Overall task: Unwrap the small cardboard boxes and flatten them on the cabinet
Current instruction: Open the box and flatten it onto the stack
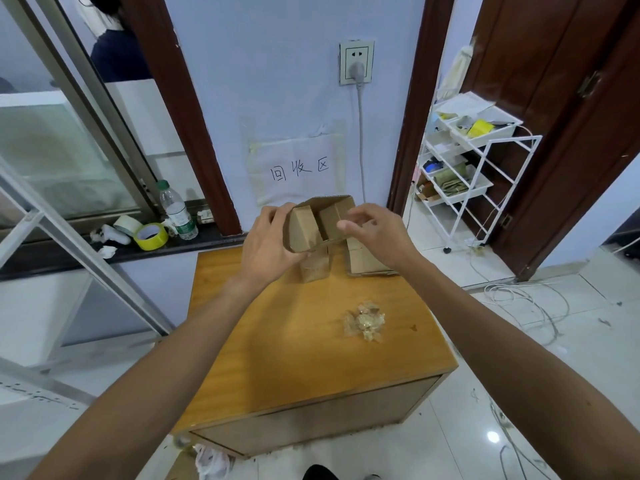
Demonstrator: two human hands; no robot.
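The left hand (266, 240) grips the left side of a small cardboard box (318, 223), fingers curled over its top edge and the thumb underneath. The right hand (377, 230) sits at the box's right side with fingers loosely curled, thumb and forefinger close together at a flap edge; whether they pinch anything cannot be told. The box is held in the air above the far edge of the cabinet (294, 344). It is plain brown, its top flaps stand open, and an inner fold divides the opening. Directly below it a wrapped box (313, 270) stands on the cabinet, glossy with clear film. Just to its right lies flattened cardboard (367, 261) in a low stack, partly hidden by the right wrist. Nearer the viewer, well apart from these, a wad of clear wrap (365, 323) lies crumpled on the top. The cabinet top is orange-brown wood grain with a paler front panel, and it stands on a white tiled floor (485, 410). Behind it a pale wall carries a taped paper sign (298, 168) with handwritten characters, and above that a socket (356, 62) with a grey plug and cord. To the left, a dark sill (62, 251) holds a yellow tape roll (151, 236) and a plastic bottle (176, 211) beside a glazed window. To the right, past a dark door frame (415, 116), stands a white wire trolley (464, 161) with filled trays. White cables (526, 299) loop on the floor near it.
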